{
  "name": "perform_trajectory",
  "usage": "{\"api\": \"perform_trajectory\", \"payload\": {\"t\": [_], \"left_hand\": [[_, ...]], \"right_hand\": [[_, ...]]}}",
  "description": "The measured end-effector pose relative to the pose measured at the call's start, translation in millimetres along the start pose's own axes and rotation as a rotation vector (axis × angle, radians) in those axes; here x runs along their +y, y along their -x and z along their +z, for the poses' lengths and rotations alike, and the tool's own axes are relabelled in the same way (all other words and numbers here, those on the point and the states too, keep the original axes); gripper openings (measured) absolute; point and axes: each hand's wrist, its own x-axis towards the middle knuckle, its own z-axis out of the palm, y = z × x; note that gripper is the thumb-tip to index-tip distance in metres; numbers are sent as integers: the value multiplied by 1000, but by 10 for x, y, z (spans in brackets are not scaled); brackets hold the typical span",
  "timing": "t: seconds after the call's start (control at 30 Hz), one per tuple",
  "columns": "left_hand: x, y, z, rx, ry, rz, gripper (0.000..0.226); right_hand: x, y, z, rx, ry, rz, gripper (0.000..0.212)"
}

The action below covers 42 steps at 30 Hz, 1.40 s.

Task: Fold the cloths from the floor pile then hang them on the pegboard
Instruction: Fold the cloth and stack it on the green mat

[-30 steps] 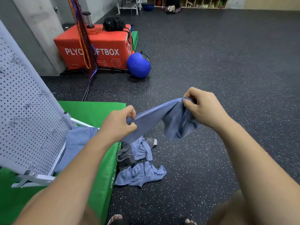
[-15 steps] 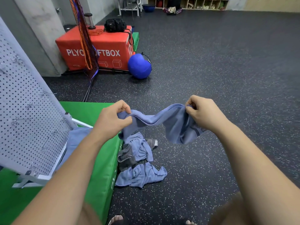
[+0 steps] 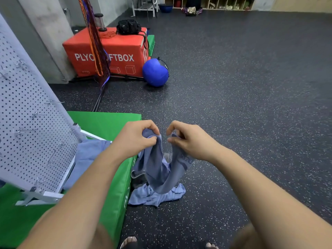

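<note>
Blue cloth (image 3: pixel 161 173) is pinched by left hand (image 3: pixel 133 139) & right hand (image 3: pixel 188 141), close together, sagging over floor pile (image 3: pixel 158 197), pegboard (image 3: pixel 36 132) at left — w/ fingertip grips only, a corner could be dropped, fold skewed.

The pegboard (image 3: pixel 32 123) stands at the left on the mat (image 3: pixel 107 123), 1 cloth (image 3: pixel 89 153) at its foot. Just right of the mat lies the floor pile (image 3: pixel 156 197), beneath the held cloth (image 3: pixel 159 171) slung between the left hand (image 3: pixel 133 139) and the right hand (image 3: pixel 190 141). Far behind is the box (image 3: pixel 111 51) with a bag (image 3: pixel 128 26) on top and a ball (image 3: pixel 155 72) at its right.
</note>
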Motion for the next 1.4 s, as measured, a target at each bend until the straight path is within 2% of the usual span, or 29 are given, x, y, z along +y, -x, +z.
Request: {"api": "perform_trajectory", "payload": {"t": [0.2,0.47,0.63,0.8,1.0,1.2,1.4], "left_hand": [[37,46,-4,-27,139,1,19],[189,49,-26,49,431,-47,54],[266,60,-22,52,511,6,66],[298,54,-28,87,472,27,72],[321,66,-58,89,448,39,66],[215,32,-141,141,305,25,28],[198,24,-133,140,339,-44,18]], "right_hand": [[-174,1,185,13,-38,-27,14],[-194,-18,188,123,-50,16,17],[-191,-37,180,202,-61,46,19],[-186,-58,226,255,-75,112,15],[-202,-61,221,239,-90,142,16],[-194,-52,186,244,-10,149,11],[-296,-30,236,270,-111,30,13]]}}
